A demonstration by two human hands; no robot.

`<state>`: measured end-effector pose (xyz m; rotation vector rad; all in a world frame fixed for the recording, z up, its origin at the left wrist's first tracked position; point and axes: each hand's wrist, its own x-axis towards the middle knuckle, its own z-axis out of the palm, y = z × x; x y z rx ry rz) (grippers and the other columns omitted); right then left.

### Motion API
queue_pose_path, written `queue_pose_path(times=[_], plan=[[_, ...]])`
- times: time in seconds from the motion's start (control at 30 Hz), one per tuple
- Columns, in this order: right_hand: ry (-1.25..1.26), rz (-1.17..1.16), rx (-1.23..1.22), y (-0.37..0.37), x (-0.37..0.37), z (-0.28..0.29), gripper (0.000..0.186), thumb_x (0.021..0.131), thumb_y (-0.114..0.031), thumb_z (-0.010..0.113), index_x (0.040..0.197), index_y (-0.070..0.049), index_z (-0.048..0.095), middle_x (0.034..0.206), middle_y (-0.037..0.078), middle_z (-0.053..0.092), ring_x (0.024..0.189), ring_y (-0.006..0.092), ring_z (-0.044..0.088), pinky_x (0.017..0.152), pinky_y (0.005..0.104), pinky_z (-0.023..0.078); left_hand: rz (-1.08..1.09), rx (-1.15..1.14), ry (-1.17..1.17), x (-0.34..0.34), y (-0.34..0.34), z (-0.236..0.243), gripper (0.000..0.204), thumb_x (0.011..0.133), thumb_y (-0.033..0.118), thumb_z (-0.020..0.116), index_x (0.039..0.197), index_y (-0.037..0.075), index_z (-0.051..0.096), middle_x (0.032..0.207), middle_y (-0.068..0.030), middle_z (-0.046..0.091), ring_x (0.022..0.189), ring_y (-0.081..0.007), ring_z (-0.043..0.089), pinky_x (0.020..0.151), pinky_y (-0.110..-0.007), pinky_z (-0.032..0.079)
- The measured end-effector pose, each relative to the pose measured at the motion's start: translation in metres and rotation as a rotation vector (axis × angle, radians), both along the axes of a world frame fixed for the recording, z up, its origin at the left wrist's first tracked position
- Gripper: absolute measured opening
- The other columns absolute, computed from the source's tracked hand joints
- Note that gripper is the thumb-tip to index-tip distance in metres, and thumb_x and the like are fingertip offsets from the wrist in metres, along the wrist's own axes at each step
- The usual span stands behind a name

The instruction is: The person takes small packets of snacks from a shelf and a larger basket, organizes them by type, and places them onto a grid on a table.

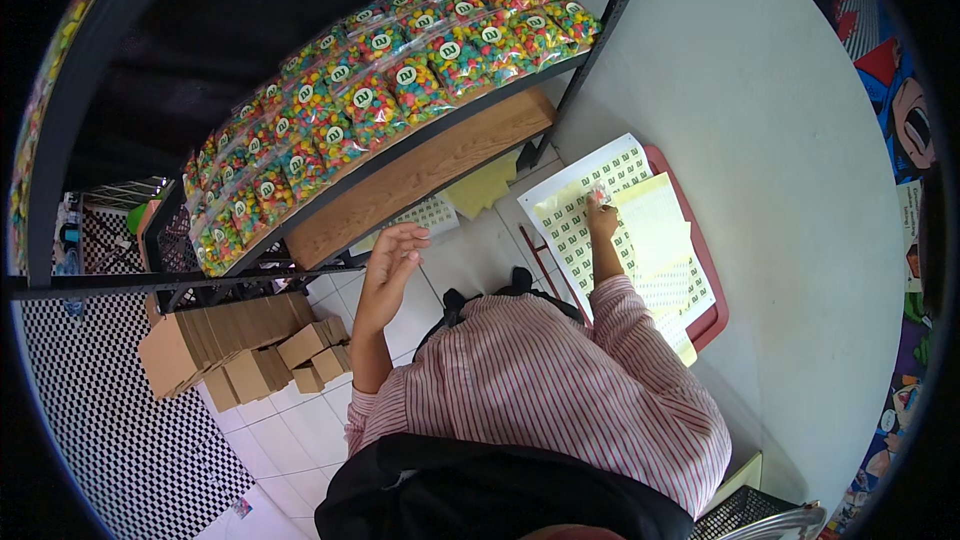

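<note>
- Right hand [601, 212] reached forward over the sticker sheets [585, 202]; its fingertips were pinched narrow on a small sticker [598, 196] at the upper part of the near sheet.
- The sticker sheets, printed with rows of small round labels, lay fanned on a red tray [712, 312], with pale yellow backing sheets [655, 230] overlapping them on the right.
- The tray rested on the white tabletop [790, 190], to the person's right.
- Left hand [388, 262] was raised with fingers spread wide, holding nothing, just in front of the wooden edge of the shelf [420, 175].
- The shelf carried rows of clear bags of multicoloured candy [400, 90], each bearing a round label, packed touching one another.
- A further label sheet [430, 213] and a yellow sheet [480, 188] lay under the shelf, beyond the left hand.
- Stacks of flat brown cardboard boxes [235, 345] sat on the white tiled floor [290, 430] to the person's left, near a black wire basket [175, 240].
- A checkered mat [110, 410] covered the floor further left.
- The person wore a red-and-white striped shirt [540, 380].
</note>
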<state>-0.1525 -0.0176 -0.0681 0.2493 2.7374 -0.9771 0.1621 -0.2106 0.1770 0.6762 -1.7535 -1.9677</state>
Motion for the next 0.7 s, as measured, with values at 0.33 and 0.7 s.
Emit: queue_pose_path(times=[0.33,0.7], plan=[[0.226,0.129,0.001,-0.013,0.013,0.025,0.054,0.055,-0.021,0.073,0.1,-0.005,0.05,0.096,0.013,0.05,0.089,0.0267,0.053,0.076,0.0333,0.043,-0.053,0.013,0.07,-0.008,0.015,-0.009,0.029,0.082,0.004,0.046,0.111,0.003,0.039,0.105,-0.0067,0.048,0.097,-0.0153,0.046,0.084,-0.028,0.036],[0.254,-0.214,-0.668,-0.011,-0.002,0.024,0.03,0.08,-0.025,0.051,0.089,0.003,0.057,0.087,0.015,0.06,0.07,0.0199,0.057,0.063,0.0319,0.045,-0.053,0.029,0.065,-0.023,0.01,-0.031,0.027,0.085,0.011,0.047,0.11,0.007,0.04,0.106,-0.0056,0.048,0.1,-0.0161,0.046,0.081,-0.03,0.038]])
